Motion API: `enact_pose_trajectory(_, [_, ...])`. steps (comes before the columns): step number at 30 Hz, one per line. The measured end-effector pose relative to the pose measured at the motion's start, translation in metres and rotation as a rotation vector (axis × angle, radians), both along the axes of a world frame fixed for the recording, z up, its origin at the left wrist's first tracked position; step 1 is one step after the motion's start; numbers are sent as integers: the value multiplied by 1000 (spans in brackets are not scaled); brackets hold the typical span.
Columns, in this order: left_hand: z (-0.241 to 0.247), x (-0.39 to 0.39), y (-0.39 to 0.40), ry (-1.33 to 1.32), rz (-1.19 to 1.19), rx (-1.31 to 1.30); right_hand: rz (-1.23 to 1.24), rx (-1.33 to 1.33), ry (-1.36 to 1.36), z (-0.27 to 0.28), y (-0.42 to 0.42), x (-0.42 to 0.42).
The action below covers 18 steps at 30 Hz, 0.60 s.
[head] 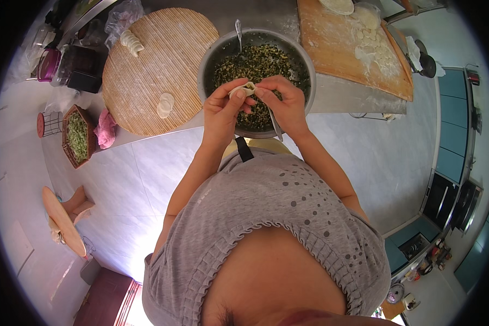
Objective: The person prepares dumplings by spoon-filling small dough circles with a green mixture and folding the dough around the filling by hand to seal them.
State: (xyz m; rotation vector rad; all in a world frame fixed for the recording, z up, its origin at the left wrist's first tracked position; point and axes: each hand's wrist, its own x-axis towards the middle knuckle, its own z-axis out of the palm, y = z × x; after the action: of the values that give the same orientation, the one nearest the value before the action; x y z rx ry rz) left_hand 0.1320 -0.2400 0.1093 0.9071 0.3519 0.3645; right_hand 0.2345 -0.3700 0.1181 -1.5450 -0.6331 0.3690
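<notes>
Above a large metal bowl (311,77), my left hand (222,108) and my right hand (287,102) pinch a folded dough wrapper (243,89) between their fingertips. A bit of filling shows at its upper opening. A thin, flat-handled utensil (276,126) slants down from under my right palm, apparently tucked in that hand; its other end is hidden. Chopped green and yellow filling (261,61) covers the bottom of the bowl. A metal spoon (238,34) leans on the bowl's far rim with its lower end in the filling.
Left of the bowl, a round slatted mat (159,77) bears a row of dumplings (131,42) and flat wrappers (165,105). A floured wooden board (330,49) on the right carries dough pieces (371,45). A wicker basket (90,140) of shredded greens and a pink cloth (105,128) sit at the left edge.
</notes>
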Motion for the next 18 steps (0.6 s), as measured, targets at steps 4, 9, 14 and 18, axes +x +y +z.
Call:
enact_pose_trajectory(4, [0,1,-1,5,-7,-3,-35,5,-163,-2,1,1])
enact_pose_trajectory(9, [0,1,0,-2,0,-3,-33,18,-69,8,4,0])
enact_pose_trajectory(14, [0,2,-1,-5,4,17,11,30,-82,2,5,3])
enact_pose_trajectory(18, [1,2,-1,-4,10,19,18,30,-97,4,6,3])
